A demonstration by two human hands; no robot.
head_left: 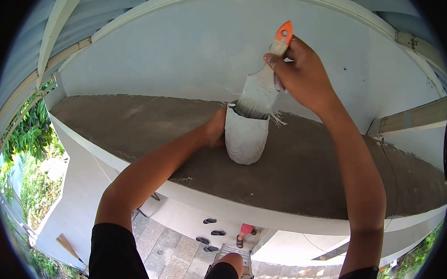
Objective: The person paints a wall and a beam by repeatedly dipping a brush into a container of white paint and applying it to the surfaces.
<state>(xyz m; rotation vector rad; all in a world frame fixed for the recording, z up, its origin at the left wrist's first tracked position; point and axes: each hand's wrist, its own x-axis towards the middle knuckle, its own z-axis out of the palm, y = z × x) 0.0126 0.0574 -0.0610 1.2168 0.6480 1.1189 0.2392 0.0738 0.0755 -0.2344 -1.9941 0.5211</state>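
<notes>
My right hand point(304, 76) grips a paintbrush point(261, 89) by its handle, which has an orange tip pointing up. White paint coats the brush's wide lower part, and its bristles dip into the mouth of a paint container point(246, 143). A few stray bristles stick out over the right rim. The container is covered in whitish paint and stands close over the dark ledge. Against its left side is my left hand point(216, 129), closed around it, with the fingers hidden behind.
The dark ledge point(311, 167) runs below a pale wall point(177, 49). A beam point(416, 116) juts in at right, and a thin wire hangs nearby. Far below are a ladder point(234, 253), several sandals point(218, 233), a person's leg point(241, 237) and a broom point(68, 246).
</notes>
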